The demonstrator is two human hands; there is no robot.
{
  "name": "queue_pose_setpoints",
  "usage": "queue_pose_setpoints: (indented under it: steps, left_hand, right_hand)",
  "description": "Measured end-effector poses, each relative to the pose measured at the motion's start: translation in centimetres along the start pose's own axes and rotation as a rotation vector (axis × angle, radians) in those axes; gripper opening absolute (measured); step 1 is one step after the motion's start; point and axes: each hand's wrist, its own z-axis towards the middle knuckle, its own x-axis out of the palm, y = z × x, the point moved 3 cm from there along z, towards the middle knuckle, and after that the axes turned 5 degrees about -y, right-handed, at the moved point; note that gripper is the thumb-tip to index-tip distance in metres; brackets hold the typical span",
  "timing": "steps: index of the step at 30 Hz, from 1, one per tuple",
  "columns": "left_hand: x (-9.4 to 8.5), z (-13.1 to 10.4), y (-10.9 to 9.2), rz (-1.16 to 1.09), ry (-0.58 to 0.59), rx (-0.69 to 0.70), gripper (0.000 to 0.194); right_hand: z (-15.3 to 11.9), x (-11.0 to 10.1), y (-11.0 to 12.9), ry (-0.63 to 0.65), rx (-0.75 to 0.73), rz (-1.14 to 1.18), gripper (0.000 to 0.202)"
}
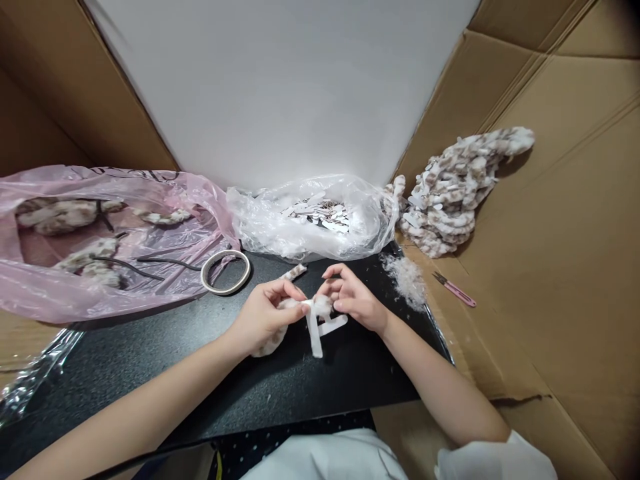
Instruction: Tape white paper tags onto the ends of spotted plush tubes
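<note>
Your lap and bench edge: white clothing [330, 457] right up front, then the black bench [280, 387] under your forearms.
Your left hand [277, 313]: thumb and forefinger are pinched on the furry piece [270, 343], brown-and-white plush, near the middle of the bench.
Your right hand [355, 300]: just beside the left one, fingers curled loosely at the piece's right end. Can't tell if you've got a real grip there.
White strips [314, 337]: dangling off the piece between your hands, one pointing toward you, one off to the right.
Tape roll [223, 291]: beyond your left hand, ring lying by the pink bag.
Pink snips [460, 293]: over on the cardboard [550, 300], right of the loose fluff [407, 280].
Pink bag [30, 293]: far left, more plush bits [60, 215] and black cords [133, 268] in or on it.
Clear bag [260, 223]: back middle, white cutouts [325, 213] in it.
Plush pile [450, 187]: back right, heaped against the cardboard.
White panel [300, 87]: behind everything.
</note>
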Motion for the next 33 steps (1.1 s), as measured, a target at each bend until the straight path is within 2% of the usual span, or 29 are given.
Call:
queue_pose_setpoints:
  steps: [3, 6, 13, 15, 17, 19, 22, 25, 29, 33]
  left_hand:
    - [0.2, -0.6, -1.2, 0.178, 0.084, 0.293, 0.014]
    - [0.5, -1.3, -2.1, 0.373, 0.163, 0.586, 0.01]
    - [0.7, -2.3, -2.2, 0.638, 0.212, 1.076, 0.011]
    - [0.7, -2.5, -2.0, 0.696, 0.224, 1.174, 0.013]
    - [0.7, -2.7, -1.7, 0.734, 0.245, 1.231, 0.012]
    - [0.7, -2.9, -1.6, 0.758, 0.263, 1.262, 0.009]
    - [0.9, -3.1, -1.3, 0.787, 0.294, 1.274, 0.007]
    - [1.1, -3.2, -1.0, 0.78, 0.315, 1.266, 0.009]
    - [1.3, -3.0, -0.7, 0.746, 0.327, 1.209, 0.011]
    - [1.4, -2.7, -0.9, 0.702, 0.355, 1.113, 0.015]
  right_hand:
    - [0.2, -0.3, -0.8, 0.034, 0.347, 0.2, 0.021]
    - [0.1, -0.4, -1.2, 0.091, 0.566, 0.282, 0.025]
    - [-0.4, -0.3, -2.1, 0.287, 0.772, 0.292, 0.061]
    - [-0.6, -0.1, -2.6, 0.337, 0.85, 0.254, 0.07]
    - [-0.7, 0.3, -2.9, 0.355, 0.904, 0.22, 0.071]
    - [-0.6, 0.6, -2.9, 0.278, 0.886, 0.195, 0.058]
    - [-0.2, 0.6, -2.5, -0.009, 0.734, 0.16, 0.026]
    - [0.0, 0.4, -1.9, -0.206, 0.602, 0.079, 0.027]
    - [0.1, 0.5, -0.8, -0.271, 0.45, -0.05, 0.034]
    - [0.0, 0.8, 0.1, -0.26, 0.328, -0.153, 0.034]
